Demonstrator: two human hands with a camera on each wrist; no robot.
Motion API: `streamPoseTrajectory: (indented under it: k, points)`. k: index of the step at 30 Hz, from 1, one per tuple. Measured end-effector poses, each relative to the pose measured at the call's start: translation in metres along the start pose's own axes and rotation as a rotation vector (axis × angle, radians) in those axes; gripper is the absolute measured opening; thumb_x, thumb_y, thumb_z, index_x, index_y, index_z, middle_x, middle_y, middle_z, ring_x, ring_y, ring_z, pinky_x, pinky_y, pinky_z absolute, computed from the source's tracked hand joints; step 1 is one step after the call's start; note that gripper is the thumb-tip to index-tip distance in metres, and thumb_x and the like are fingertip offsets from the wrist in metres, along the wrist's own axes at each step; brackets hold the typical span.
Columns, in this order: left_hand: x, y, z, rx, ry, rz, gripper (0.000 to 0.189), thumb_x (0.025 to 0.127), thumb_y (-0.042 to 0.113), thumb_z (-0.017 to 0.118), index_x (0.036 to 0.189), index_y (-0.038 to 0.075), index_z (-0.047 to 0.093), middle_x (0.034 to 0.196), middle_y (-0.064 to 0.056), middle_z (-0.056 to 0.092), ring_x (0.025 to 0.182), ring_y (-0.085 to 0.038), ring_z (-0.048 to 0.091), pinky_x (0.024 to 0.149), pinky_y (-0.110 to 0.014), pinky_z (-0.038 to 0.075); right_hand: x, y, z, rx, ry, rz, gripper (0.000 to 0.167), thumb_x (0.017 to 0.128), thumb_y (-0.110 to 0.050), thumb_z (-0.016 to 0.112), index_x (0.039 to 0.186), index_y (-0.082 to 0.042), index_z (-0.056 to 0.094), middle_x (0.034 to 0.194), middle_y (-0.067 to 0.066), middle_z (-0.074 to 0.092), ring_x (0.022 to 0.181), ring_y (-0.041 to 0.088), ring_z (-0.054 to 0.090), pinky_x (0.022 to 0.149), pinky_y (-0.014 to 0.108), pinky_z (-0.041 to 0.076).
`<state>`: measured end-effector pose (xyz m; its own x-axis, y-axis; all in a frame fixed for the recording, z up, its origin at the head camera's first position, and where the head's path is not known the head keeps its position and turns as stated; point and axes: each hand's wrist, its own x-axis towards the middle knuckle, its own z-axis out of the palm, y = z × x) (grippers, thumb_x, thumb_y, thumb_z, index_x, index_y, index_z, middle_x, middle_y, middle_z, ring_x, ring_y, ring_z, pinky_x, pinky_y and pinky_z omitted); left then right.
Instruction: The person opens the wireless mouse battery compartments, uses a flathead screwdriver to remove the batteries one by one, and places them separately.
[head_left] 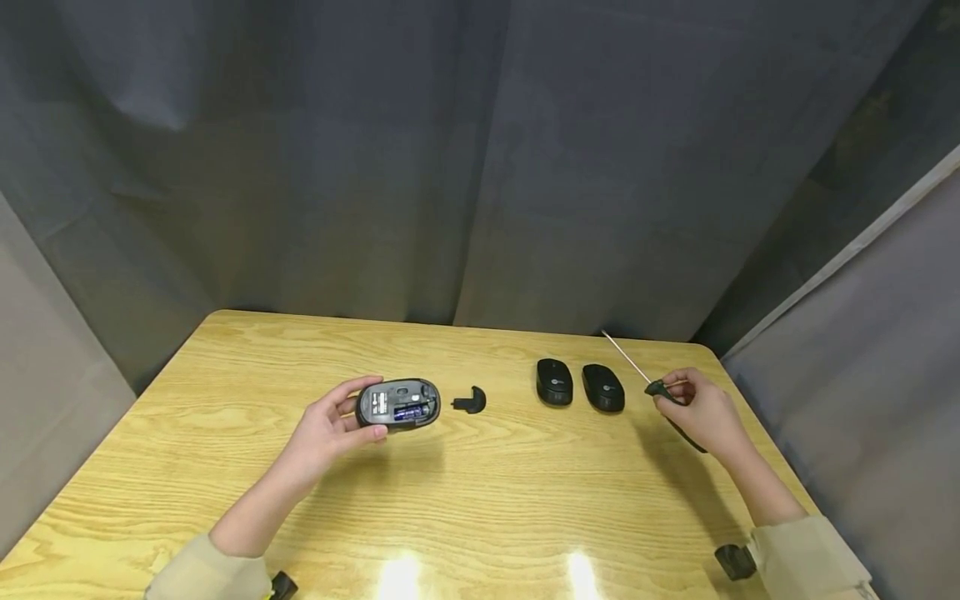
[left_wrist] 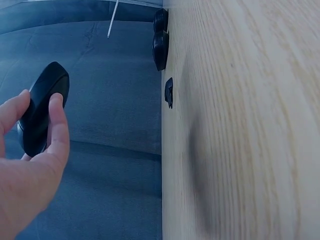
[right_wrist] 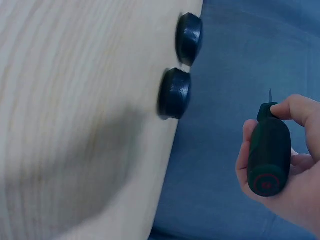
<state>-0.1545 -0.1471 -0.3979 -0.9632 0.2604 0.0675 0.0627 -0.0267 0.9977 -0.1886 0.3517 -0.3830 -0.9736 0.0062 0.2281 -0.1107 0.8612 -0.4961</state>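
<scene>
Raised over the left part of the table, a black computer mouse (head_left: 398, 404) shows its underside, with the battery bay uncovered and a blue battery (head_left: 409, 412) inside. My left hand (head_left: 330, 429) grips it at one end, thumb and fingers on opposite edges; the left wrist view shows the mouse (left_wrist: 46, 107) edge-on. On the right, my right hand (head_left: 703, 412) holds a screwdriver (right_wrist: 270, 155) by its dark green handle, the thin metal shaft pointing away toward the back of the table. A small black battery cover (head_left: 472, 402) lies on the wood just right of the held mouse.
Two more black mice, one (head_left: 554, 382) beside the other (head_left: 603, 388), sit on the wooden table (head_left: 525, 483) between the hands. Grey curtains (head_left: 360, 167) hang behind the table and at both sides.
</scene>
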Motion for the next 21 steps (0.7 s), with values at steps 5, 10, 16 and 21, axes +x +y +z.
streamPoseTrajectory:
  k: [5, 10, 16, 21]
  points:
    - [0.001, 0.001, 0.002, 0.000, 0.004, 0.001, 0.069, 0.077, 0.000, 0.074, 0.138, 0.004, 0.041, 0.126, -0.030, 0.052, 0.097, -0.021, 0.065, 0.081, -0.033, 0.058, -0.002, -0.014, -0.006, 0.035, 0.010, -0.019, 0.033, 0.087, -0.020, 0.067, 0.110, 0.000, 0.055, 0.098, 0.021, 0.067, 0.086, 0.029, 0.065, 0.061, 0.022, 0.050]
    - [0.002, 0.003, 0.003, -0.004, 0.000, -0.013, 0.070, 0.077, -0.001, 0.073, 0.139, 0.002, 0.039, 0.126, -0.030, 0.052, 0.096, -0.019, 0.065, 0.081, -0.033, 0.058, -0.003, -0.028, -0.012, 0.053, 0.044, -0.063, 0.033, 0.087, -0.020, 0.067, 0.109, 0.001, 0.055, 0.094, 0.020, 0.068, 0.079, 0.021, 0.064, 0.057, 0.017, 0.049]
    - [0.003, 0.003, 0.004, -0.009, -0.010, -0.002, 0.069, 0.077, -0.002, 0.073, 0.138, 0.004, 0.040, 0.126, -0.030, 0.052, 0.096, -0.021, 0.065, 0.080, -0.035, 0.058, -0.004, -0.041, -0.018, 0.030, 0.106, -0.141, 0.028, 0.084, -0.017, 0.071, 0.103, 0.000, 0.057, 0.089, 0.016, 0.069, 0.072, 0.000, 0.058, 0.057, 0.013, 0.048]
    - [0.004, 0.003, 0.003, -0.020, -0.016, 0.009, 0.068, 0.078, -0.002, 0.072, 0.137, 0.004, 0.040, 0.127, -0.030, 0.050, 0.094, -0.024, 0.066, 0.079, -0.039, 0.058, -0.005, -0.050, -0.022, 0.025, 0.140, -0.193, 0.027, 0.082, -0.017, 0.074, 0.101, -0.004, 0.059, 0.089, 0.012, 0.069, 0.075, -0.012, 0.052, 0.061, 0.005, 0.045]
